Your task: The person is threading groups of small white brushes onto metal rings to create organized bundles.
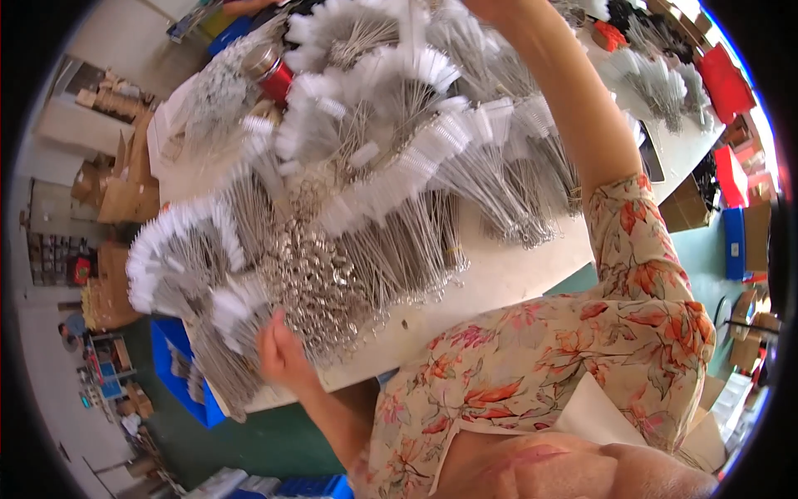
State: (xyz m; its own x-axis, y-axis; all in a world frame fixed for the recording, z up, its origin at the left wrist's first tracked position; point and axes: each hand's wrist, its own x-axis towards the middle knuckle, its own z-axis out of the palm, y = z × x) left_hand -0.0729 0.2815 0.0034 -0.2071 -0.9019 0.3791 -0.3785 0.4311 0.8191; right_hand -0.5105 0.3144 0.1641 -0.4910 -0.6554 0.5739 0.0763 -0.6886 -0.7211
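My left hand (283, 353) is closed at the table's near left edge, its fingers curled beside a small bundle of white-tipped wire brushes (241, 312). Whatever its fingertips hold, if anything, is too small to make out. Right next to it lies a heap of small shiny metal clasps (312, 274). My right arm reaches across to the far side of the table; only the wrist end of my right hand (492, 7) shows at the top edge, its fingers cut off. Below that arm, more wire brushes (490, 175) lie fanned out in bundles, looped ends toward me.
Brush bundles cover most of the pale table (490, 279). A red jar with a metal lid (268, 71) stands at the far left. A blue bin (187, 374) sits on the floor by the left edge. Another person's hand (248, 7) shows at the top left.
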